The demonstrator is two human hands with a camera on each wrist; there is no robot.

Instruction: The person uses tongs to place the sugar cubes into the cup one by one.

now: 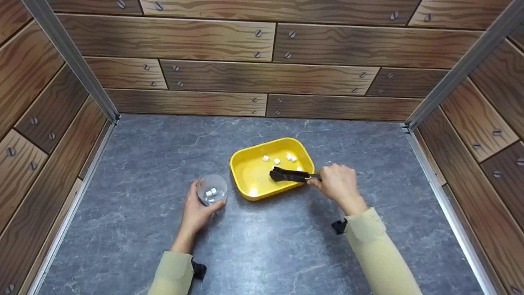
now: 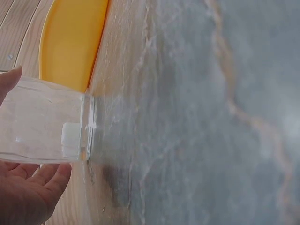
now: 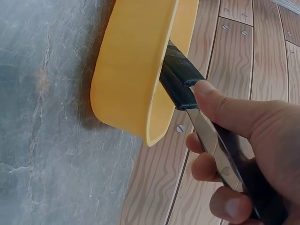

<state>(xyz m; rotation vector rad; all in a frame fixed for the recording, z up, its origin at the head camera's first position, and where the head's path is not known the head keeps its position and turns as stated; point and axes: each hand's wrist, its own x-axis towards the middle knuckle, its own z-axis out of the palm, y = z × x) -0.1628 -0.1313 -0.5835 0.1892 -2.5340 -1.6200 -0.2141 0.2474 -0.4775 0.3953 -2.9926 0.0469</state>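
My right hand (image 1: 337, 184) grips black-tipped tongs (image 1: 290, 175), thumb on one arm and fingers curled round the other, as the right wrist view shows. The tongs reach over the near right rim of a yellow tray (image 1: 241, 164), their tips down inside it. Several small white cubes (image 1: 277, 161) lie in the tray, mostly toward its right side; one sits right at the tong tips. My left hand (image 1: 198, 209) curls round a clear cup (image 2: 37, 122) that stands upright on the table, left of the tray. A few white cubes (image 1: 211, 192) rest at the cup's bottom.
The grey marbled tabletop (image 1: 155, 164) is bounded by wood-patterned panels, with a back wall (image 1: 262, 73) and side walls. Metal strips (image 1: 446, 196) run along its left and right edges. The cup stands close beside the tray's left end.
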